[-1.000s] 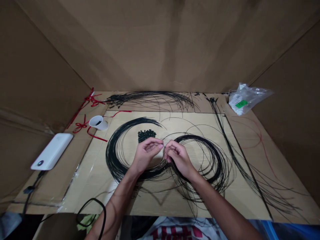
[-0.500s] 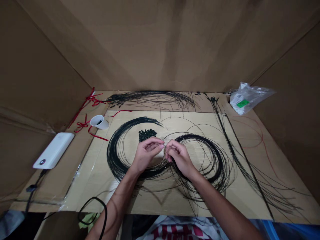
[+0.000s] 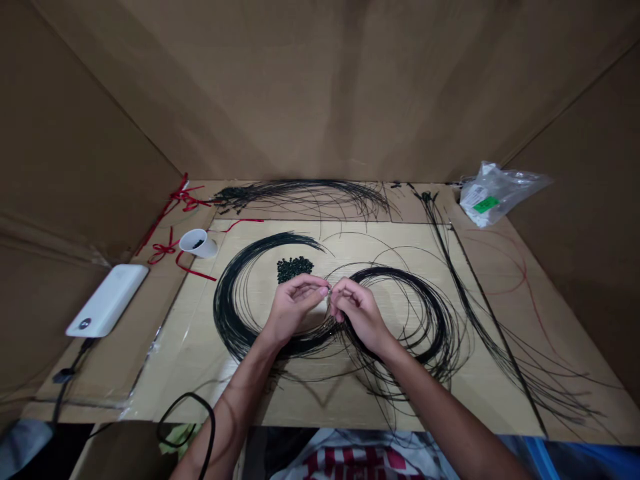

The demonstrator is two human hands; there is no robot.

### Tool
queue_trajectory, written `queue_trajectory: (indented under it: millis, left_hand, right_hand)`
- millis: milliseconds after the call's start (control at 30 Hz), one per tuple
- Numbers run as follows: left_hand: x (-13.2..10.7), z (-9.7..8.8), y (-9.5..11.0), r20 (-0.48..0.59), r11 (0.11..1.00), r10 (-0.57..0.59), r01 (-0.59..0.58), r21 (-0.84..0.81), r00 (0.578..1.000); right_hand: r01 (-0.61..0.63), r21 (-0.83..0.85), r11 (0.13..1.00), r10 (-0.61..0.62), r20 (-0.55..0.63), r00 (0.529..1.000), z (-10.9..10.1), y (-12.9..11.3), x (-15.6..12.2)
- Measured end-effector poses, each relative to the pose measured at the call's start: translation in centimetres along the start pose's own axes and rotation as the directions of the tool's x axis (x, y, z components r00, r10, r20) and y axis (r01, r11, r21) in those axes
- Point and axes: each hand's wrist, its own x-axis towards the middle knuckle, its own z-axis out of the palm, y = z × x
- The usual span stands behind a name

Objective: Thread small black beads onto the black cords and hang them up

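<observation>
Thin black wires (image 3: pixel 216 308) are seen with a smooth, faintly glossy plastic-like coating. Matt, slightly rough brown cardboard (image 3: pixel 320 87) is used for the walls, and a paler card board (image 3: pixel 165 380) is overlaid with glossy tape. A clear plastic bag (image 3: pixel 500 200) is glossy and crinkled, a white power bank (image 3: pixel 107 301) is smooth plastic, and a red ribbon (image 3: pixel 196 273) is satiny.

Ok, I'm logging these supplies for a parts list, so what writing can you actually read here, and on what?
Nothing is readable: the white label and green sticker on the plastic bag are too small and blurred, and the red letters on the shirt are cut off.
</observation>
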Motion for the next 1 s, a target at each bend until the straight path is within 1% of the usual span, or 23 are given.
queue_trajectory:
  millis: [200,567,867,1000]
  left_hand:
    - [-0.05,0.07,0.13,0.000,1.000,-0.006,0.006,-0.016,1.000]
    - [-0.07,0.10,0.25,-0.003,1.000,-0.009,0.009,0.003,1.000]
    - [0.08,-0.10,0.19,0.017,0.999,0.017,-0.018,0.027,1.000]
    - [0.18,-0.47,0.22,0.032,1.000,-0.014,0.014,-0.006,0.999]
  right_hand:
    - [0.010,-0.004,1.000,-0.010,0.008,1.000,-0.08,0.12,-0.02]
    - [0.008,-0.032,0.999,-0.008,0.021,1.000,-0.07,-0.07,-0.08]
    - [0.010,-0.036,0.999,-0.009,0.026,1.000,-0.21,0.02,-0.12]
    - [0.005,-0.039,0.999,-0.005,0.022,1.000,-0.21,0.11,-0.13]
